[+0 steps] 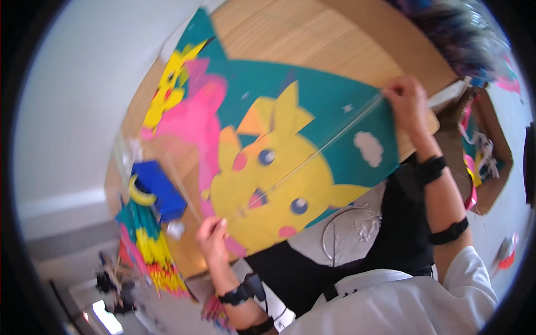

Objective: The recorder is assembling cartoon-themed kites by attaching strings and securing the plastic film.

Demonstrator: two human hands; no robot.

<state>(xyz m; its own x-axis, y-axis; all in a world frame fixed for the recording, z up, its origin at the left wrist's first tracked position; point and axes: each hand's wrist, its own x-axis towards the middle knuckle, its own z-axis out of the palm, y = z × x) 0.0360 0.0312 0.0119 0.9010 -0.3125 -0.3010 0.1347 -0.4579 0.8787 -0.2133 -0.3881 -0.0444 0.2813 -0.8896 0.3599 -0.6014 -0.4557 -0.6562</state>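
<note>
A teal kite sail (329,81) lies tilted across the table before me, reaching over its near edge. It bears a big yellow cartoon face (290,173) with pink cheeks, a smaller yellow figure (167,92) at the far left and pink patches. Across the face runs a thin pale rod (325,147), slanting between my hands. My right hand (407,103) pinches the rod's upper end at the sail's right corner. Near the sail's lower left edge, my left hand (213,239) is closed in a pinch at the rod's lower end, which is blurred.
A blue box (161,190) with a yellow curved piece (142,191) sits on the wooden table (279,28) at left. Colourful fabric (151,245) hangs off its left edge. At right stands a cardboard box (494,192) with bright scraps; plastic-wrapped bundles (446,39) lie beyond.
</note>
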